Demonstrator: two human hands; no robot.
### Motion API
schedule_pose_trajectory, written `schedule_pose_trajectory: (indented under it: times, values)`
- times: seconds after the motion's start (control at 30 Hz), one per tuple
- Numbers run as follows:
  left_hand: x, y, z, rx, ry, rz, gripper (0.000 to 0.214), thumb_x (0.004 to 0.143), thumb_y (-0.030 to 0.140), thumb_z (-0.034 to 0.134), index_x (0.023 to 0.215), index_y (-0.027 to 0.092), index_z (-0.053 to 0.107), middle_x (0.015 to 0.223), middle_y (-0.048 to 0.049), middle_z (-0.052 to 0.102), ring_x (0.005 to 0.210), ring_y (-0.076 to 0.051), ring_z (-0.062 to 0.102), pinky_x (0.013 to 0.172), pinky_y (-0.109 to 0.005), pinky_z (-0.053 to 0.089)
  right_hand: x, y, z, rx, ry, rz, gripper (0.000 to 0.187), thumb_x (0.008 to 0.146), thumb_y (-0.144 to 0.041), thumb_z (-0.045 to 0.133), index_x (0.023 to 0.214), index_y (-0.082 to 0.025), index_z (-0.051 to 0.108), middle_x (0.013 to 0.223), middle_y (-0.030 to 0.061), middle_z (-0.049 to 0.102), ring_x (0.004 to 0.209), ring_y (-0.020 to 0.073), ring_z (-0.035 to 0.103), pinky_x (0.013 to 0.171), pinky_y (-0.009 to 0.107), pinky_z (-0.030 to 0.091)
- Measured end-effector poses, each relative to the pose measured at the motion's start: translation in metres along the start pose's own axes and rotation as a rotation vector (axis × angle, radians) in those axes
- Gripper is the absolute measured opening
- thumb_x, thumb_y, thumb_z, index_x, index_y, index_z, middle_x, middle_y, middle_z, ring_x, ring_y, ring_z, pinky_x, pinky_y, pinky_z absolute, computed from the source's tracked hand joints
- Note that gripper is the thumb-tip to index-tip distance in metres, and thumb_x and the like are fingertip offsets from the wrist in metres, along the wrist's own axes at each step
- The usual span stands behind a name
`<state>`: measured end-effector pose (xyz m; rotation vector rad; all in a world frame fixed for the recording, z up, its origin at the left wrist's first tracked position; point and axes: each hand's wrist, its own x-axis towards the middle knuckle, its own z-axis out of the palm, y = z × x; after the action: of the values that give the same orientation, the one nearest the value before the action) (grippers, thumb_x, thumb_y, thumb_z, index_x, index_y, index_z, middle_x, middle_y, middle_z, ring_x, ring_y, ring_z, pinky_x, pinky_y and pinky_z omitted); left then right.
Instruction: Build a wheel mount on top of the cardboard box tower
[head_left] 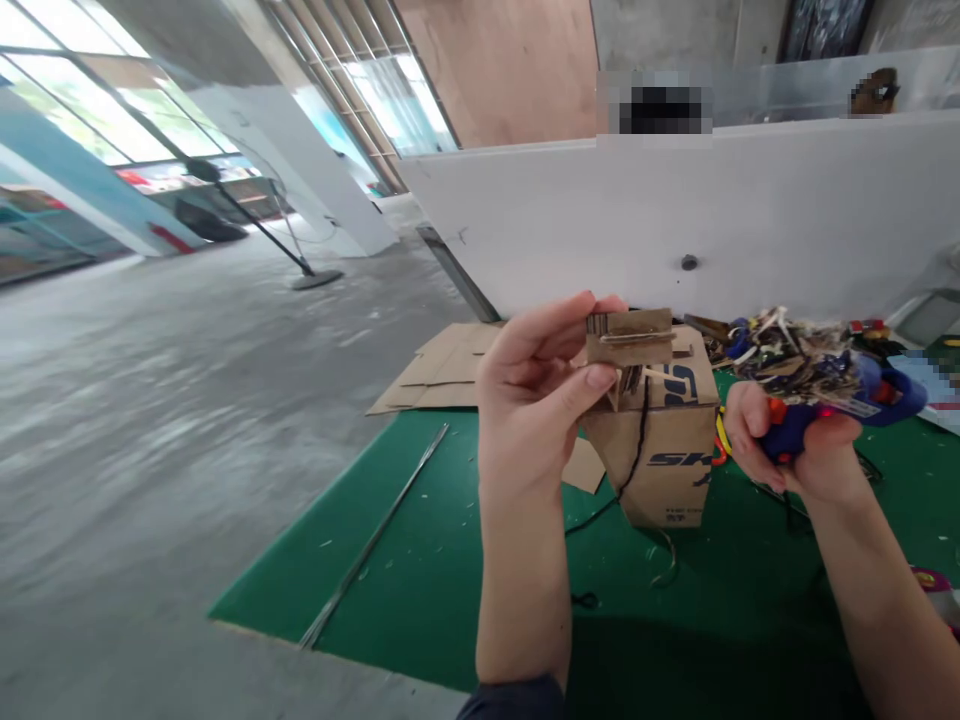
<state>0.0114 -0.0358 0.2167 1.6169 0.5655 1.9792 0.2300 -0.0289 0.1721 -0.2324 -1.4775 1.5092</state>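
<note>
My left hand (pixel 532 390) pinches a small cardboard assembly (pixel 628 338) between thumb and fingers, with thin wooden sticks glued along it. It is held up just in front of a printed cardboard box (pixel 664 465), which stands on the green mat. My right hand (pixel 799 440) is shut around the grip of a blue hot glue gun (pixel 885 392) with an orange trigger. The gun's nozzle is hidden behind a heap of mixed scraps (pixel 795 360). The two hands are apart, and neither touches the box.
A green work mat (pixel 450 570) ends in a corner over the concrete floor (pixel 187 400). A long metal rod (pixel 375 535) lies on it. Flattened cardboard (pixel 442 370) leans behind the box, a black cable runs over the box, and a white partition (pixel 675 200) stands behind.
</note>
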Motion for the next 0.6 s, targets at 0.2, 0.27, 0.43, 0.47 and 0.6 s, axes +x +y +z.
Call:
schedule_pose_trajectory:
  times: [0.2, 0.27, 0.43, 0.47, 0.6]
  values:
    - [0.0014, 0.0011, 0.0027, -0.050, 0.012, -0.028, 0.034, 0.077, 0.027, 0.085, 0.109, 0.035, 0.076, 0.110, 0.0008, 0.078, 0.104, -0.021, 0.075, 0.091, -0.034, 0.065, 0.0008, 0.0019, 0.0019, 0.044, -0.041, 0.038, 0.063, 0.076, -0.084, 0.055, 0.079, -0.021, 0.052, 0.065, -0.0079, 0.047, 0.033, 0.0001, 0.024, 0.034, 0.020, 0.022]
    - [0.0018, 0.0008, 0.0025, -0.059, 0.017, -0.032, 0.034, 0.077, 0.026, 0.085, 0.108, 0.034, 0.076, 0.110, 0.0006, 0.078, 0.104, -0.021, 0.075, 0.093, -0.034, 0.064, 0.0007, 0.0006, 0.0028, 0.040, -0.038, 0.023, 0.063, 0.076, -0.084, 0.055, 0.079, -0.021, 0.052, 0.067, -0.0075, 0.048, 0.034, -0.0002, 0.024, 0.034, 0.020, 0.022]
    - [0.0010, 0.0010, 0.0020, -0.057, 0.041, -0.067, 0.035, 0.075, 0.026, 0.087, 0.107, 0.033, 0.076, 0.110, -0.0002, 0.078, 0.107, -0.023, 0.074, 0.098, -0.038, 0.062, -0.0009, -0.0002, 0.0016, 0.046, -0.081, 0.021, 0.059, 0.080, -0.080, 0.053, 0.082, -0.021, 0.055, 0.066, -0.0078, 0.045, 0.036, 0.0002, 0.024, 0.034, 0.019, 0.019]
    - [0.0008, 0.0013, 0.0021, -0.052, 0.043, -0.069, 0.035, 0.074, 0.027, 0.087, 0.107, 0.033, 0.076, 0.110, -0.0002, 0.078, 0.107, -0.023, 0.074, 0.098, -0.038, 0.062, -0.0012, 0.0001, 0.0011, 0.046, -0.085, 0.023, 0.059, 0.081, -0.080, 0.052, 0.082, -0.022, 0.055, 0.067, -0.0079, 0.045, 0.036, 0.0002, 0.023, 0.034, 0.019, 0.019]
    - [0.0007, 0.0022, 0.0027, -0.024, 0.050, -0.069, 0.035, 0.074, 0.029, 0.088, 0.107, 0.032, 0.076, 0.110, -0.0011, 0.078, 0.107, -0.024, 0.074, 0.098, -0.039, 0.062, -0.0014, 0.0006, -0.0003, 0.034, -0.071, 0.022, 0.060, 0.079, -0.082, 0.052, 0.083, -0.022, 0.055, 0.069, -0.0077, 0.045, 0.036, 0.0000, 0.023, 0.034, 0.019, 0.019]
